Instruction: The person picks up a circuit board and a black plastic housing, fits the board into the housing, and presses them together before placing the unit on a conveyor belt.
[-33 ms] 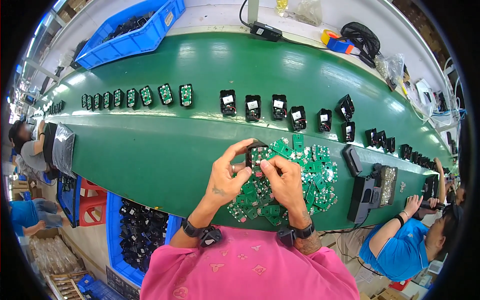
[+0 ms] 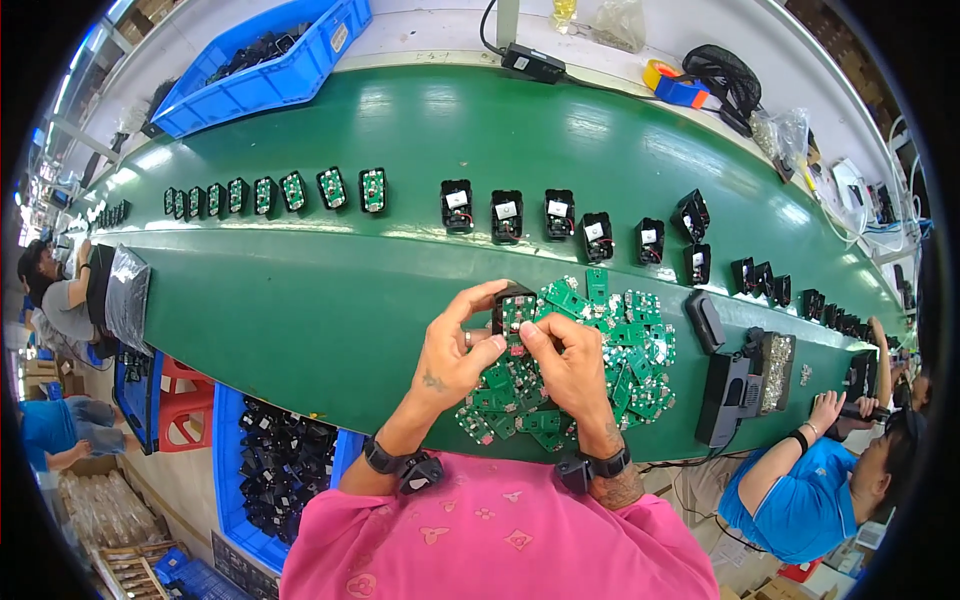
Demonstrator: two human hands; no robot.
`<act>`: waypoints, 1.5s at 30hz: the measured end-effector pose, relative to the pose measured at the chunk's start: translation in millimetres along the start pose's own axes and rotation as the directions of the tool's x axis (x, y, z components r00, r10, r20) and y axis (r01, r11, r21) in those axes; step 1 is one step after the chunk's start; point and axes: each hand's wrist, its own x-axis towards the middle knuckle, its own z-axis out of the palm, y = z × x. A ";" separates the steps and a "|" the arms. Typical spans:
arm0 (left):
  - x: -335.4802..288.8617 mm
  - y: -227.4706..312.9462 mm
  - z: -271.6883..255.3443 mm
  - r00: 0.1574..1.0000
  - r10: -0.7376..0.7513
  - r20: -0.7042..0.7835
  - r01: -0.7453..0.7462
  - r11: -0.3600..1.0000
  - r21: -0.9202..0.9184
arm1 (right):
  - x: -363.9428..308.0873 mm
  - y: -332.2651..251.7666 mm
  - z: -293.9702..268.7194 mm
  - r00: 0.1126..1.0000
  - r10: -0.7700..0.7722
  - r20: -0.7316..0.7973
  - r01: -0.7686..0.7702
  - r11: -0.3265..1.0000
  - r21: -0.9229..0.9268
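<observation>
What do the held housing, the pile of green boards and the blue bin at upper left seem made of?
Held housing: probably moulded plastic, smooth black, thin-walled.
Green boards: likely coated laminate, glossy green with metallic-looking glints.
Blue bin: likely moulded plastic, semi-glossy, with ribbed walls.

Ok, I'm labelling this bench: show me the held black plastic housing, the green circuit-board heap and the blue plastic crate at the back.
Black plastic housing (image 2: 515,291): head view, its far end.
Green circuit-board heap (image 2: 630,343): head view, boards toward its right.
Blue plastic crate (image 2: 255,94): head view, near outer wall.
</observation>
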 end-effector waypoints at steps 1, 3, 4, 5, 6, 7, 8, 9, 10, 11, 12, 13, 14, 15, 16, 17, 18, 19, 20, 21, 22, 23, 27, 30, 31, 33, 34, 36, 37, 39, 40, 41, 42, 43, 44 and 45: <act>-0.5 -1.4 1.0 1.000 0.000 -0.002 0.000 1.000 0.001 | -0.4 -2.5 0.6 1.000 -0.009 0.001 0.009 1.000 -0.029; -1.3 -7.8 4.3 0.996 0.002 -0.088 0.010 0.991 0.133 | -0.7 -3.0 4.2 1.000 -0.018 0.003 0.019 0.998 -0.058; -1.0 -9.8 4.5 0.996 0.003 -0.087 0.008 0.991 0.132 | -0.7 -1.3 7.0 0.998 -0.054 -0.030 0.051 0.995 -0.084; -0.7 -12.0 4.6 0.994 0.020 -0.107 -0.001 0.984 0.179 | -0.9 -0.4 8.1 0.994 -0.089 -0.062 0.082 0.990 -0.111; -0.4 -14.7 4.4 0.991 0.038 -0.125 -0.008 0.974 0.227 | -1.9 -1.0 6.4 0.994 -0.090 -0.062 0.083 0.990 -0.112; 0.2 -18.4 3.4 0.991 0.037 -0.126 -0.008 0.974 0.226 | -3.6 -2.3 3.9 0.998 -0.054 -0.042 0.045 0.981 -0.188; 1.5 -22.4 2.1 0.990 0.087 -0.109 -0.057 0.965 0.256 | -4.7 -3.3 2.6 1.000 -0.016 -0.024 0.009 0.965 -0.262; 1.7 -24.3 1.3 0.986 0.136 -0.091 -0.105 0.953 0.284 | -4.5 -4.1 4.9 1.000 -0.016 -0.023 0.009 0.965 -0.262; 1.5 -20.9 4.8 0.987 0.134 -0.089 -0.104 0.953 0.283 | -3.3 -3.9 9.1 0.997 -0.039 -0.066 0.028 0.987 -0.158; 0.8 -14.0 11.0 0.991 0.079 -0.110 -0.052 0.971 0.232 | -1.9 -3.5 11.7 0.992 -0.058 -0.112 0.052 0.997 -0.053; 0.6 -10.8 15.4 0.991 0.023 -0.129 0.001 0.984 0.180 | -0.2 -3.5 11.9 0.992 -0.056 -0.113 0.050 0.997 -0.053; 0.4 -11.4 17.5 0.991 0.021 -0.129 0.002 0.984 0.180 | 1.4 -5.3 11.4 0.998 -0.050 -0.041 0.048 0.998 -0.034; 0.2 -12.5 19.0 0.990 0.037 -0.135 -0.009 0.980 0.201 | 2.9 -6.5 10.9 0.998 -0.045 0.032 0.045 0.999 -0.014; -0.3 -12.8 19.9 0.989 0.052 -0.141 -0.020 0.975 0.222 | 4.0 -6.0 10.5 0.999 -0.043 0.032 0.044 0.999 -0.014; -0.5 -11.6 20.8 0.988 0.052 -0.142 -0.019 0.975 0.223 | 5.6 -3.5 10.0 0.997 -0.049 0.052 0.049 0.999 0.015; -0.7 -9.4 22.0 0.987 -0.043 -0.156 0.062 0.992 0.114 | 6.5 -1.0 9.9 0.996 -0.056 0.072 0.053 0.998 0.044; -0.8 -8.3 22.8 0.977 -0.139 -0.159 0.142 0.990 0.004 | 7.1 0.6 10.4 0.996 -0.055 0.072 0.052 0.998 0.045; -1.2 -11.3 21.6 0.977 -0.140 -0.161 0.143 0.990 0.004 | 6.9 2.0 12.0 0.996 -0.074 0.052 0.074 0.997 0.014; -1.1 -16.5 18.9 0.981 -0.088 -0.172 0.110 0.987 0.117 | 6.5 3.8 14.0 0.995 -0.094 0.032 0.095 0.995 -0.018; -1.5 -19.2 17.4 0.984 -0.036 -0.177 0.076 0.970 0.229 | 5.9 7.4 18.1 0.995 -0.093 0.033 0.094 0.995 -0.017; -1.2 -19.1 17.6 0.984 -0.037 -0.175 0.077 0.971 0.228 | 6.1 12.3 23.2 0.995 -0.099 0.014 0.099 0.995 0.019; -0.9 -18.3 18.3 0.982 -0.035 -0.184 0.077 0.970 0.231 | 6.2 15.4 25.6 0.995 -0.104 -0.006 0.105 0.993 0.056; -0.7 -28.5 13.8 0.977 0.096 -0.189 -0.039 0.958 0.283 | 6.9 17.2 24.4 0.998 -0.035 0.056 0.026 0.986 0.164; -6.1 -27.6 17.9 0.964 0.166 -0.207 -0.089 0.937 0.338 | 8.1 14.3 17.6 0.992 -0.101 0.076 0.085 0.978 0.189; -9.8 -27.8 19.2 0.964 0.166 -0.207 -0.089 0.937 0.337 | 7.0 10.2 14.7 0.986 -0.156 0.064 0.143 0.975 0.172; -15.6 -28.5 21.3 0.952 0.214 -0.219 -0.118 0.916 0.383 | 4.7 9.0 13.1 0.976 -0.212 0.054 0.201 0.967 0.155; -13.5 -31.4 21.5 0.917 0.351 -0.190 -0.250 0.877 0.411 | 3.7 9.1 13.8 0.960 -0.280 0.015 0.276 0.953 0.123; -15.7 -32.1 21.5 0.894 0.413 -0.175 -0.299 0.840 0.453 | 1.5 9.6 16.2 0.937 -0.350 -0.019 0.350 0.932 0.091; -15.3 -32.3 21.6 0.868 0.472 -0.152 -0.349 0.800 0.488 | 1.1 10.5 17.4 0.928 -0.369 -0.047 0.372 0.924 0.089; -11.6 -30.2 19.4 0.866 0.481 -0.136 -0.336 0.762 0.554 | 3.3 11.3 21.2 0.918 -0.389 -0.074 0.395 0.915 0.088; -11.0 -26.3 18.4 0.867 0.483 -0.120 -0.316 0.721 0.617 | 3.5 11.3 24.1 0.943 -0.325 -0.078 0.332 0.938 0.103; -8.3 -21.8 15.9 0.869 0.479 -0.122 -0.311 0.721 0.619 | 4.3 11.2 26.5 0.963 -0.258 -0.081 0.266 0.957 0.118; -1.9 -16.2 11.5 0.909 0.389 -0.152 -0.230 0.770 0.595 | 6.8 11.0 28.2 0.974 -0.205 -0.100 0.217 0.969 0.122; 4.3 -9.5 3.2 0.938 0.293 -0.186 -0.139 0.809 0.572 | 7.7 11.3 26.4 0.976 -0.201 -0.090 0.211 0.969 0.131; 15.5 -5.1 -10.6 0.936 0.160 -0.314 0.006 0.884 0.468 | 9.1 14.5 19.1 0.967 -0.247 -0.071 0.243 0.969 -0.053; 34.2 -3.0 -25.5 0.909 0.014 -0.416 0.140 0.931 0.337 | 11.0 20.1 9.6 0.956 -0.291 -0.050 0.271 0.932 -0.241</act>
